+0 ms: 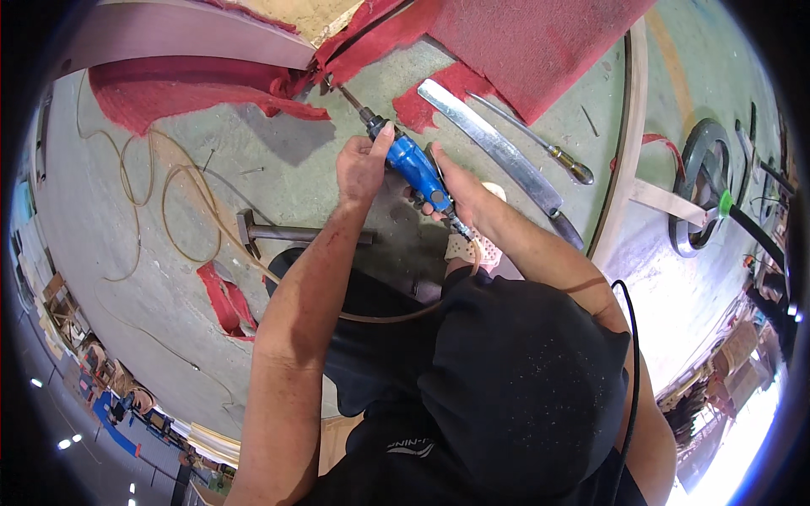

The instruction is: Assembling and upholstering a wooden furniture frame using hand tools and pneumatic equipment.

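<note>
Dusty black cloth clothing (pixel 523 388) is seen nearest the camera, below the slim blue air tool with a dark front collar (pixel 415 169), which is taken here as the landmark. Held aloft over the grey concrete floor (pixel 278 181), the tool is pointed toward the upper left. Its front part is gripped by the left hand (pixel 361 169), thumb laid along the collar; its rear part is enclosed by the right hand (pixel 456 181), some fingers being hidden beneath.

Beyond the tool's front end, its thin metal bit (pixel 349 97) is aimed at torn red fabric (pixel 337 63); whether the two are touching cannot be told. From its rear, a tan rubber hose (pixel 396 319) is looped away to the left.

Left of the tool, a steel-headed hammer (pixel 304 235) is laid on the floor. To its right, a long silver blade with a dark handle (pixel 494 148) and an amber-handled screwdriver (pixel 574 166) are placed.
</note>
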Demonstrator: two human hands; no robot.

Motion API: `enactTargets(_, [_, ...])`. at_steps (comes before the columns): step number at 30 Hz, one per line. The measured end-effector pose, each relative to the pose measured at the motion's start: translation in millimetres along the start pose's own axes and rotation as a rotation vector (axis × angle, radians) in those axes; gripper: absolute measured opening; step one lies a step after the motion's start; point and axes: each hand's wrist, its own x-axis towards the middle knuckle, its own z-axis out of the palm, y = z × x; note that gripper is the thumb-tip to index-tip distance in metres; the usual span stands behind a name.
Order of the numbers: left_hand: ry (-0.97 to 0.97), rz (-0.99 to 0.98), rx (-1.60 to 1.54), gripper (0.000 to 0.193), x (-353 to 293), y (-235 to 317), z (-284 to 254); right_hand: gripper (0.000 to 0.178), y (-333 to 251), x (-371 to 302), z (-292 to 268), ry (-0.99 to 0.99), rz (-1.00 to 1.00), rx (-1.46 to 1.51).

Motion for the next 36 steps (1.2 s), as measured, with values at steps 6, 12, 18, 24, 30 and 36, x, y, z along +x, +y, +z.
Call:
enactTargets(6, [-0.128, -0.02, -0.158, 0.055, -3.6, 6.7, -0.8, 0.077, 0.3, -14.4, -0.3, 0.107, -0.094, -0.089])
enactTargets(12, [-0.166, 0.029, -0.396, 0.053, -2.4, 12.2, -0.3, 0.08, 21.3, -12.6, 15.6, 0.102, -0.106, 0.045])
enactTargets(18, [-0.201, -0.038, -0.3, 0.038, -11.9, 11.7, -6.8, 0.085, 65.0, -5.6, 32.0, 0.172, -0.136, 0.168])
enactTargets(24, [-0.191, 0.034, -0.425, 0.042, -18.5, 18.7, -8.5, 0.085, 61.5, -14.7, 33.1, 0.254, -0.312, -0.108])
enactTargets(30, [0.178, 0.115, -0.315, 0.057, 25.5, 42.2, -8.1, 0.083, 7.8, -14.1, 39.8, 0.259, -0.495, -0.337])
enactTargets(36, [0.064, 0.008, -0.23, 0.052, 60.4, 43.7, -27.8, 0.077, 7.3, -11.4, 34.5, 0.317, -0.306, -0.204])
